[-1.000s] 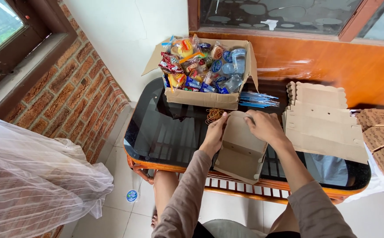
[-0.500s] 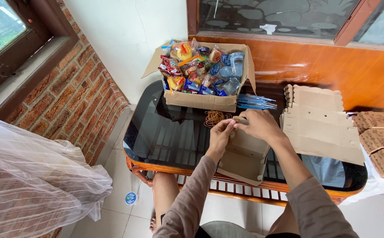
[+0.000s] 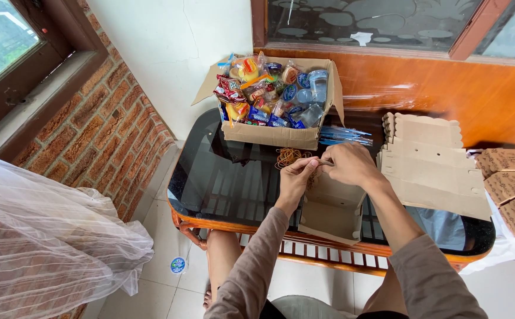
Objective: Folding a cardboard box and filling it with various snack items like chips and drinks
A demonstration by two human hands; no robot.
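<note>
Your left hand (image 3: 297,175) and right hand (image 3: 347,165) meet over the near middle of the dark glass worktop (image 3: 222,177), fingers curled and pinched together at the top edge of a half-folded brown cardboard box (image 3: 331,212). Both hands grip that upper flap, the left from its left side and the right from above, with fingertips almost touching each other. The box itself stands open toward you, its lower part lying on the glass near the front edge of the worktop, just above your knees. Just behind your hands lies a small heap of rubber bands (image 3: 291,156), close to your left hand but apart from it. Beyond that sits an open carton of wrapped snacks (image 3: 272,97), packed with coloured packets and a few clear cups, against the white wall. To its right, a bundle of blue straws (image 3: 343,135) rests on the glass. On your right, a stack of flat unfolded box blanks (image 3: 431,165) covers that end of the worktop, near your right forearm. Further right, several finished patterned boxes (image 3: 511,183) lie together at the edge of the view. On your left, a bundle of white netting (image 3: 44,248) lies beside the brick wall (image 3: 109,130).
</note>
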